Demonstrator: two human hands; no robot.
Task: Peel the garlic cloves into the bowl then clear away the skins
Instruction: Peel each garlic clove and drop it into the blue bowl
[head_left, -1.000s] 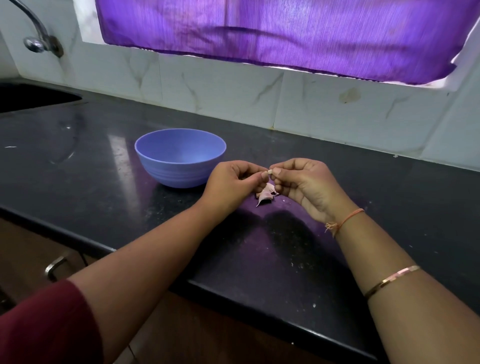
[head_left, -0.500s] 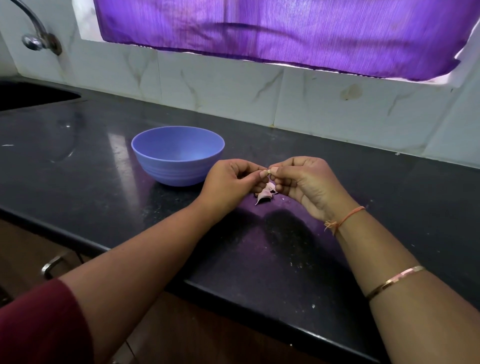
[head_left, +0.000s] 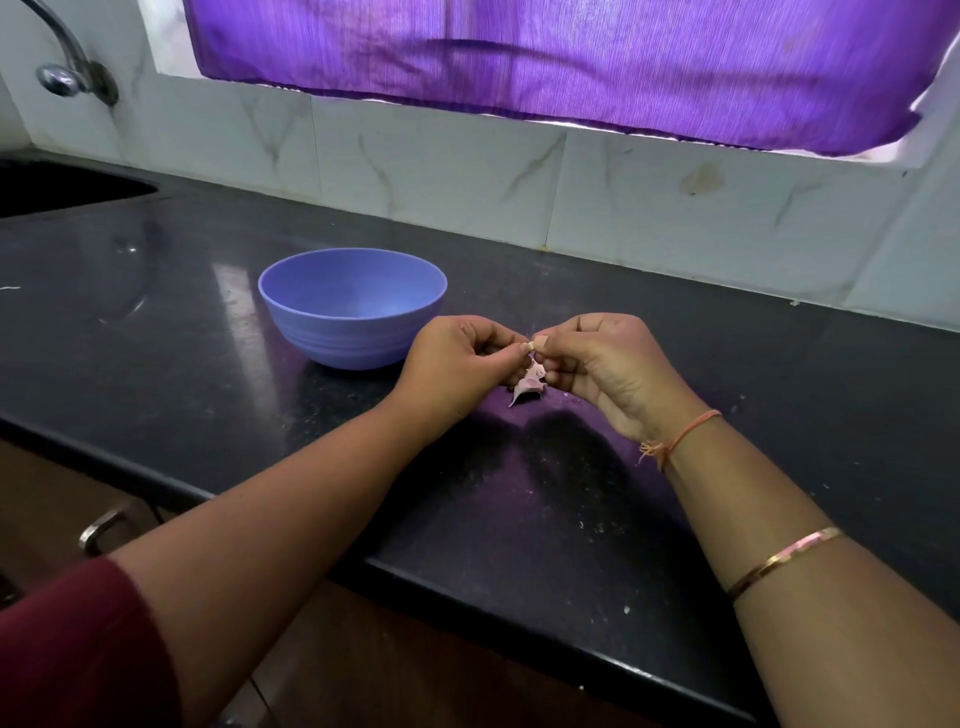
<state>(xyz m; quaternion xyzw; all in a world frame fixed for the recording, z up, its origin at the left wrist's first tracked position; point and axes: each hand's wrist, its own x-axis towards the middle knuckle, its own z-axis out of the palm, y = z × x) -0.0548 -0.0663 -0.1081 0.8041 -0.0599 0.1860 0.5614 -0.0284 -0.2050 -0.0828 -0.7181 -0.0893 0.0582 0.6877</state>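
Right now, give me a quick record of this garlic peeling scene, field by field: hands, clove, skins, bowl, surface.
left hand: pinches the garlic clove at its fingertips
right hand: pinches the same clove from the other side
skins: pinkish piece just below the fingertips; hanging or lying on the counter, cannot tell
bowl: blue, upright, left of the hands; no clove visible inside
counter: black, pale flecks near its front edge
stage: clove not yet in the bowl
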